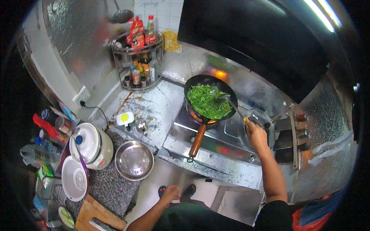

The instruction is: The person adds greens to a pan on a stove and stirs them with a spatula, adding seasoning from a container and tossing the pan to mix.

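My right hand (256, 134) is closed round the handle of a metal spatula (236, 107). The spatula's blade end rests among chopped green vegetables (208, 102) that heap up in a black wok (191, 84). The wok stands on the lit left burner of a gas stove (185, 129), its wooden handle (198, 140) pointing toward me. Down by my body, my left hand (170, 193) is loosely closed, with nothing seen in it and apart from the counter. A glass lid (263, 115) lies on the stove's right side, partly behind my right hand.
An empty steel bowl (134, 160) sits at the left counter's edge, beside a white rice cooker (98, 145) and white colander (74, 179). A cutting board (98, 215) bears a knife (101, 224). Sauce bottles fill a corner rack (137, 86). A dark range hood (254, 42) hangs above the stove.
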`<state>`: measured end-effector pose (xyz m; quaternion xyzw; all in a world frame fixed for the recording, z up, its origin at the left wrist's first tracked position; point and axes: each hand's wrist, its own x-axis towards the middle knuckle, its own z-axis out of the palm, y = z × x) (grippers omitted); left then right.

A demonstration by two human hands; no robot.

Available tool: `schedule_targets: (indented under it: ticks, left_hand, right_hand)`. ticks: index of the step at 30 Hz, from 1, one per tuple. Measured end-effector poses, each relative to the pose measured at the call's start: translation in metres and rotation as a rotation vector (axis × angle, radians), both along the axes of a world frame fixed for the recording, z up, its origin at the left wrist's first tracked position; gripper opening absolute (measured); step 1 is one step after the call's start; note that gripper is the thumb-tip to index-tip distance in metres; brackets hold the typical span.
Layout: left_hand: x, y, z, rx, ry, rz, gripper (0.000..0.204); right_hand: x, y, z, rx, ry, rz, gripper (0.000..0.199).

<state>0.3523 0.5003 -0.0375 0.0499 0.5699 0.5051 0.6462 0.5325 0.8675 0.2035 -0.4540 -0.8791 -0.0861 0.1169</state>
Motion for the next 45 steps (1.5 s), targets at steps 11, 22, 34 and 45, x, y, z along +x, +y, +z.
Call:
schedule_targets:
  ticks: [11,22,34,45]
  left_hand:
    - [0.003,-0.024,-0.007,-0.019,-0.052,-0.013,0.044]
    - [0.02,-0.06,-0.046,-0.043,0.125,-0.06,0.02]
    - [-0.02,0.207,-0.027,0.168,0.779,-0.29,0.049]
    - [-0.049,0.281,-0.027,-0.005,0.435,-0.164,0.035]
  right_hand:
    - [0.023,-0.091,-0.017,-0.304,0.639,-0.156,0.031]
    - [0.12,-0.318,-0.194,-0.679,0.526,-0.492,0.01]
    - [0.2,-0.423,-0.235,-0.86,0.617,-0.542,0.015]
    - [0.266,-0.615,-0.314,-0.958,0.779,-1.148,0.017]
